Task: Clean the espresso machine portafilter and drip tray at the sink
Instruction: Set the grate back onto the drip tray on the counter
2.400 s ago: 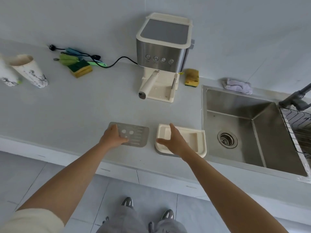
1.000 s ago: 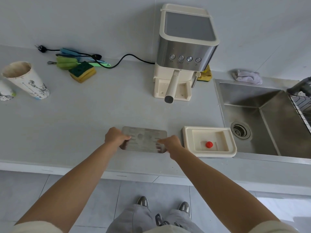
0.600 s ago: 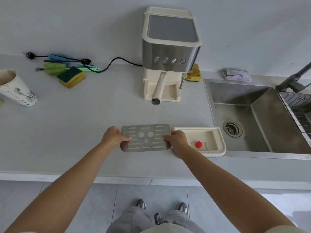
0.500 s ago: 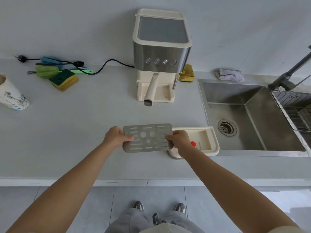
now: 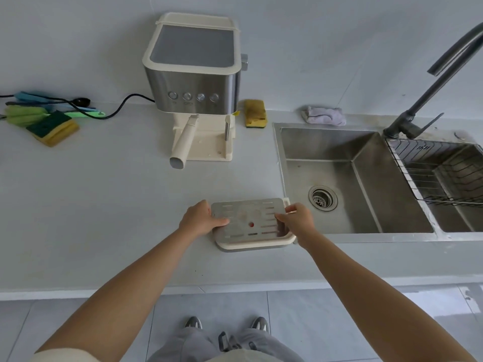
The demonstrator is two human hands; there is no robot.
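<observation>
Both ends of grate (image 5: 248, 218) pinched mid-frame by left hand (image 5: 196, 220) and right hand (image 5: 298, 222), level over drip tray (image 5: 253, 243) to seat squarely.

yellow sponge (image 5: 255, 113) by the wall, crumpled cloth (image 5: 323, 115), green-topped sponge (image 5: 53, 127) beside green brush (image 5: 22, 114), black cord (image 5: 138, 94)

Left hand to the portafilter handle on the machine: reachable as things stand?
Probably yes, once freed. The left hand grips the grate over the drip tray, so it must let go first. Only bare counter lies between it and the portafilter handle, which juts forward from the espresso machine.
</observation>
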